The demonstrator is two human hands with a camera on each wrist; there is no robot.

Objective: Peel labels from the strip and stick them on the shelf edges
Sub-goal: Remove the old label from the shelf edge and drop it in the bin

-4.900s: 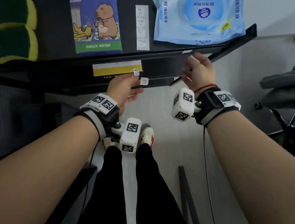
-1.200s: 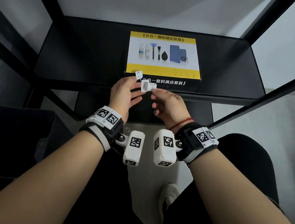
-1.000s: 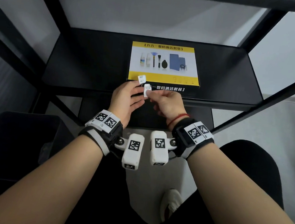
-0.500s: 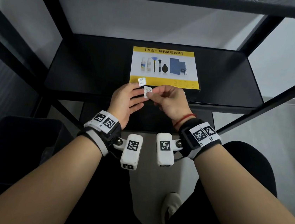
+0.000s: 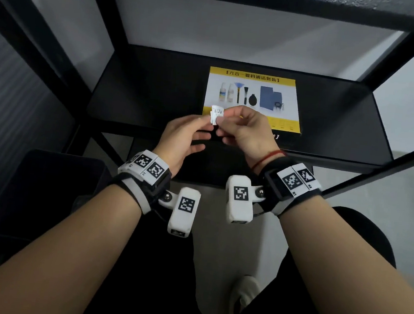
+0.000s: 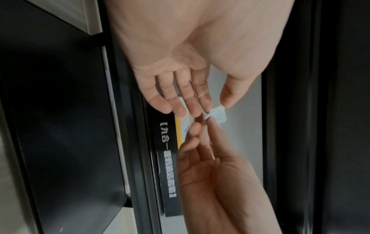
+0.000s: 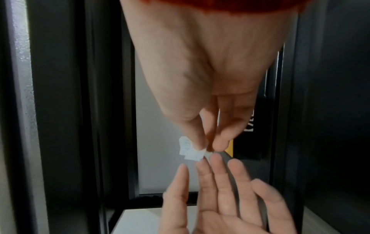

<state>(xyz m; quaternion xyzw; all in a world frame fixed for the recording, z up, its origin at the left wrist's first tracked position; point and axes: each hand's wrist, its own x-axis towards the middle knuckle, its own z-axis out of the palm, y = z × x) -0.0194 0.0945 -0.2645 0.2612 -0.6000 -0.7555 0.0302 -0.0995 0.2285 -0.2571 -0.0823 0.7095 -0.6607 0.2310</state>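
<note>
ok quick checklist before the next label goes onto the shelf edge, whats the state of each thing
1. Label in hand: ok. The right hand pinches the small white label piece between thumb and finger.
2. Label free of its backing: cannot tell. Two white layers show at the pinch, but whether they are apart is unclear.
3. Left hand ready to help: ok. Its fingers are straight, tips at the label, gripping nothing.
4. Shelf edge reachable: ok. It runs just below both hands with nothing in front of it.
5. Spot under the yellow box: cannot tell. The hands cover that stretch of edge.
6. Label flat: not ok. It looks creased.
</note>
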